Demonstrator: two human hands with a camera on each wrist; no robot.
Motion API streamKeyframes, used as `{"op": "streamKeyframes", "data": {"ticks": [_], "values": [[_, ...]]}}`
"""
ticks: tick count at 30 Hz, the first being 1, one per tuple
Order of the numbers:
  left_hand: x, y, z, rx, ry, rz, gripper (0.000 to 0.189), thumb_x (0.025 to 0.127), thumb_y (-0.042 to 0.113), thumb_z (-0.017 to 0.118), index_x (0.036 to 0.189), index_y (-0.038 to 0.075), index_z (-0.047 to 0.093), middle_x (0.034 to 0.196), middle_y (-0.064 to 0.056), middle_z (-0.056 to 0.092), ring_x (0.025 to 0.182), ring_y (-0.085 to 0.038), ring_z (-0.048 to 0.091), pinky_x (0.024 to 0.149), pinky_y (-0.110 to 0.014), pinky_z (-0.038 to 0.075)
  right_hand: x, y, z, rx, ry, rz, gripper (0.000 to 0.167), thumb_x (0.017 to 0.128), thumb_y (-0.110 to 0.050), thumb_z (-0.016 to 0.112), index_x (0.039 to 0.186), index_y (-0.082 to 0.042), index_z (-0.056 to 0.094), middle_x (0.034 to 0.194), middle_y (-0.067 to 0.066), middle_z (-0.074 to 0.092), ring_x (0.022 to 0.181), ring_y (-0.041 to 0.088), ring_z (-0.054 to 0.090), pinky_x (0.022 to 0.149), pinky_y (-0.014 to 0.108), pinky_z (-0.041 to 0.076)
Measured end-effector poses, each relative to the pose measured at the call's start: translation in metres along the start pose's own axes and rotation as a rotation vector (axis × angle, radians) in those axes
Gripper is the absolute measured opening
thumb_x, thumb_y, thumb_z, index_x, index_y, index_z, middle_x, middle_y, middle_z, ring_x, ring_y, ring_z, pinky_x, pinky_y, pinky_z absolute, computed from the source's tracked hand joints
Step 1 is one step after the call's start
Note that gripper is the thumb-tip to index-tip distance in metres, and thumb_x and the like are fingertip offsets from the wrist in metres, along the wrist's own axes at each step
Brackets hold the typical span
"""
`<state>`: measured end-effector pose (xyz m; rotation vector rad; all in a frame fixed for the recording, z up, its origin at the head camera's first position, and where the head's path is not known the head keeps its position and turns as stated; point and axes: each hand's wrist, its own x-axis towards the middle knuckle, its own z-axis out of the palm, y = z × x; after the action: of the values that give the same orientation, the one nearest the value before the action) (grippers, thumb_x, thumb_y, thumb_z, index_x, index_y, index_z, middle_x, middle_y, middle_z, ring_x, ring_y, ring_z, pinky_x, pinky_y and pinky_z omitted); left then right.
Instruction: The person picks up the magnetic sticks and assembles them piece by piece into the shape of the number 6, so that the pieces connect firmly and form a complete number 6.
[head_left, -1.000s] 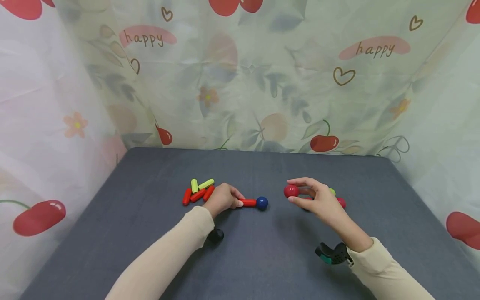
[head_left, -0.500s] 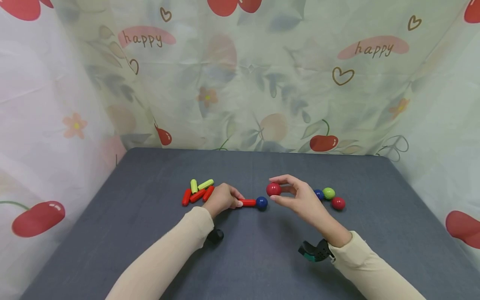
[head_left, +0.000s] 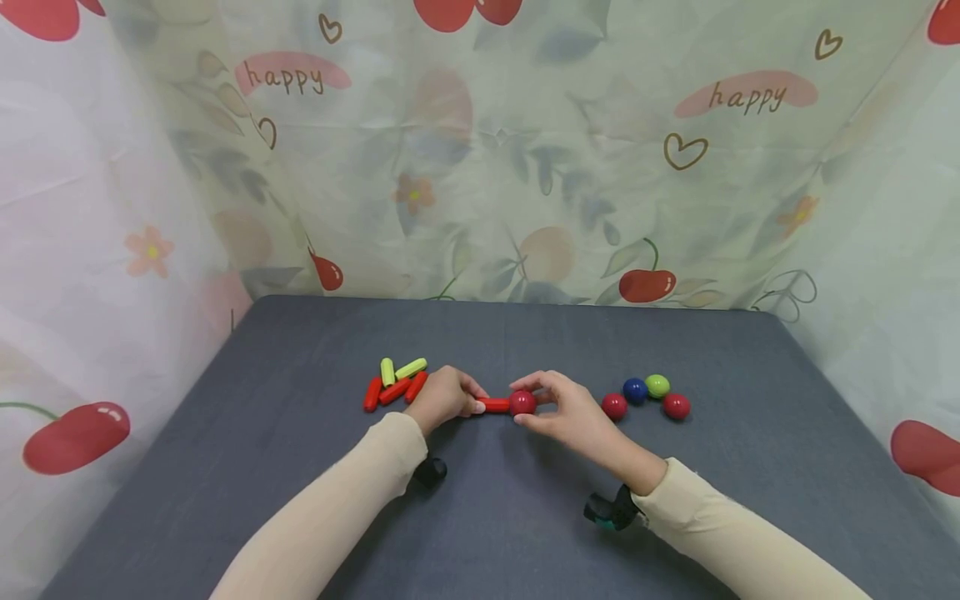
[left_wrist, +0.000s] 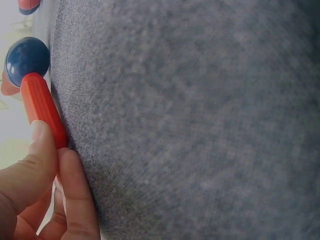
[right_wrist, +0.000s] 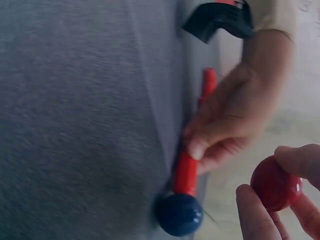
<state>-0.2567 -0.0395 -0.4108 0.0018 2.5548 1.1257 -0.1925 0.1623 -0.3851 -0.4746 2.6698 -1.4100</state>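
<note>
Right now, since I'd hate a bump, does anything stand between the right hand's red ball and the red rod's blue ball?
Only a fingertip of the right hand; in the right wrist view, nothing else visible lies between the red ball and blue ball.

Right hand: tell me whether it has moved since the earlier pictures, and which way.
Yes: in the head view, the right hand, pinching a red ball, has moved left, away from the resting green ball.
</note>
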Motion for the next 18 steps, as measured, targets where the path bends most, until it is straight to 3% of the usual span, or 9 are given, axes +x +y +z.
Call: {"op": "streamKeyframes", "data": {"ticks": [6,12,18], "values": [[0.0,-0.001,0.001,0.005,0.001,0.007,0.007,0.081,0.012,0.078,0.087,0.013,0.077,0.084,-0.002,0.068,0.075,-0.018,0.056,0.066,-0.025,0.047,0.002,0.007,0.011,-0.039,-0.061,-0.027,0.036,0.082,-0.011,0.077,0.116,-0.013,0.065,0.113,0.006,0.06,0.095,0.021,0.064,0.075,0.026,0.057],[0.002,-0.001,0.002,0.021,0.008,0.006,0.007,0.08,0.012,0.079,0.087,0.013,0.077,0.083,-0.001,0.069,0.075,-0.018,0.056,0.066,-0.026,0.046,0.004,0.013,0.02,-0.045,-0.146,0.005,0.035,0.083,-0.012,0.076,0.116,-0.01,0.064,0.112,0.007,0.059,0.093,0.018,0.063,0.072,0.025,0.055],[0.003,-0.001,0.002,0.027,0.006,-0.003,0.007,0.08,0.013,0.079,0.087,0.014,0.077,0.083,0.0,0.069,0.076,-0.018,0.056,0.067,-0.026,0.045,0.007,0.021,0.028,-0.07,-0.187,-0.036,0.034,0.081,-0.008,0.077,0.113,-0.005,0.065,0.107,0.008,0.061,0.093,0.017,0.065,0.077,0.028,0.057]]}}
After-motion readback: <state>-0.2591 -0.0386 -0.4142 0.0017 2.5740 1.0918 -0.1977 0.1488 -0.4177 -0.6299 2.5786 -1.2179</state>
